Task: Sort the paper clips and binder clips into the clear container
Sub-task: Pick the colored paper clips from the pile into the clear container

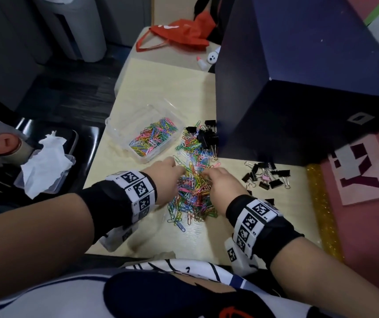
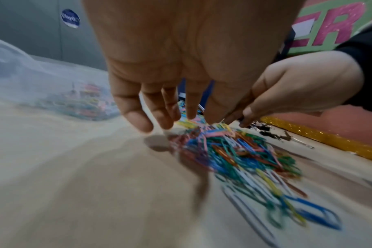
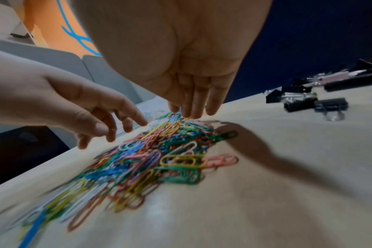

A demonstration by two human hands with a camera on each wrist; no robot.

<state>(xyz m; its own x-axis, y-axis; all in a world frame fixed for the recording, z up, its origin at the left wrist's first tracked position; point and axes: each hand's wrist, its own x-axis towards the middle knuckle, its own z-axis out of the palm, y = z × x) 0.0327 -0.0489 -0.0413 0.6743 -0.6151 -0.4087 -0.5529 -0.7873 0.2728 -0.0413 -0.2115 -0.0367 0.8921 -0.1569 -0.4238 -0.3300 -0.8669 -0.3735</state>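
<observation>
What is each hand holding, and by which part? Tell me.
The right hand pinches a few paper clips by their upper ends at the top of the pile. The left hand holds nothing; its fingers are spread above the pile.

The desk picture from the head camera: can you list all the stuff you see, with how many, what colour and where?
paper clip pile: many, mixed colours, desk middle, under both hands
clear container: one, see-through, left of pile, coloured clips inside
binder clips: two heaps, mostly black, one by the dark box, one to the right
dark box: one, navy, back right
orange bag: one, far end
tissue: one, white, in a tray off the left edge
left hand: fingers spread, over pile
right hand: fingertips pinching clips
</observation>
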